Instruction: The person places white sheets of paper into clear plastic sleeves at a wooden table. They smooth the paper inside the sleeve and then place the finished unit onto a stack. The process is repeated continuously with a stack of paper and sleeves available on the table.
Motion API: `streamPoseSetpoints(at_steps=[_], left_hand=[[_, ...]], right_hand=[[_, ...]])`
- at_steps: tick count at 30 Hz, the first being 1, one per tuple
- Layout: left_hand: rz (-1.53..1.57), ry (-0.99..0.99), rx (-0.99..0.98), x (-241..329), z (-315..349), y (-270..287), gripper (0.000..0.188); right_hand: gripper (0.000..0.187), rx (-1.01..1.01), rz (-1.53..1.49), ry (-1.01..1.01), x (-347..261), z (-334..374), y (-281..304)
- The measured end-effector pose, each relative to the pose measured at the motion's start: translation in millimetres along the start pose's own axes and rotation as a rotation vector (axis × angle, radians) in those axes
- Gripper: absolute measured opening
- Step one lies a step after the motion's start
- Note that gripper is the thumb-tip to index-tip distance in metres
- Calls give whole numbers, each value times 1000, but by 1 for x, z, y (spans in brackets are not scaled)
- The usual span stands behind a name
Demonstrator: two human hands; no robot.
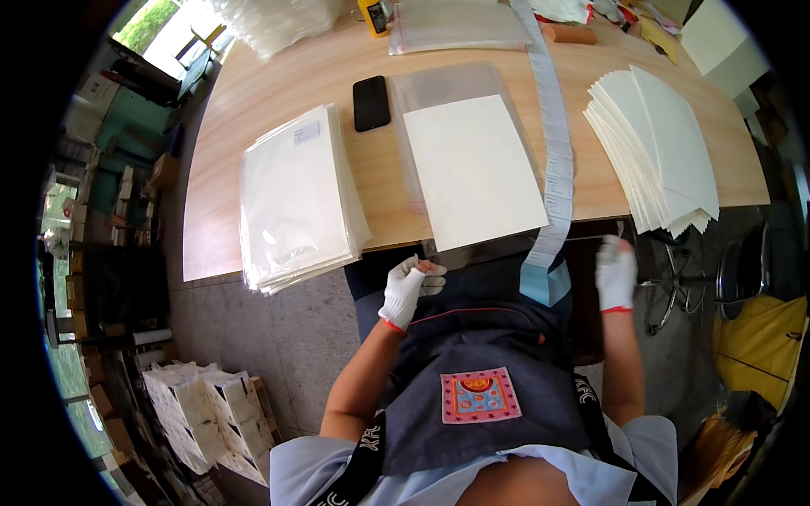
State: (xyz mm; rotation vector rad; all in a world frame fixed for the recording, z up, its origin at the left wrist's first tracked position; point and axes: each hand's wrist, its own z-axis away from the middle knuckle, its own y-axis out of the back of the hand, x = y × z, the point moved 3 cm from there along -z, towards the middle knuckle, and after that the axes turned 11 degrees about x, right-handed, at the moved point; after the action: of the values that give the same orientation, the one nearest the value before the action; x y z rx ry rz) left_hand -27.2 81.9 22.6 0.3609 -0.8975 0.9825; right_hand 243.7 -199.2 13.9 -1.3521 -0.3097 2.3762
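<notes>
A white sheet [477, 173] lies on a clear plastic bag [447, 83] at the table's front edge, and the bag's near end hangs over the edge. My left hand [411, 288], in a white glove with bare fingertips, pinches at the left corner of this overhanging plastic. Off to the right, just past the edge, my gloved right hand [616, 271] is closed, its fingers pressed together. A thin pale strip [586, 238] seems to run to its fingertips. Between the hands, a long label strip [557, 160] drops over the edge, ending in a blue part on my lap.
Filled clear sleeves [295, 194] are stacked at left, beside a black phone [371, 104]. White sheets [662, 139] fan out at right. More clear bags [460, 29], a yellow bottle [374, 17] and bubble wrap [274, 21] are at the back. A wheeled chair [742, 270] stands right.
</notes>
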Motion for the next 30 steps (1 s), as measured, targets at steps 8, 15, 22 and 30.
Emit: streamPoseSetpoints(at_steps=[8,15,22,30], left_hand=[[-768,-1109,363,4,5,26,20],[-943,-1534,118,19,-1,-14,30],[-448,-825,302,-1,-22,-2,22],[803,74,287,-60,-34,-15,6]], right_hand=[[32,-617,2464,471,-4,-21,138],[34,-739,1343,1515,-15,90,-93],[25,-566,1288,1322,24,51,-103],[20,-48,1065,887,14,40,-55]])
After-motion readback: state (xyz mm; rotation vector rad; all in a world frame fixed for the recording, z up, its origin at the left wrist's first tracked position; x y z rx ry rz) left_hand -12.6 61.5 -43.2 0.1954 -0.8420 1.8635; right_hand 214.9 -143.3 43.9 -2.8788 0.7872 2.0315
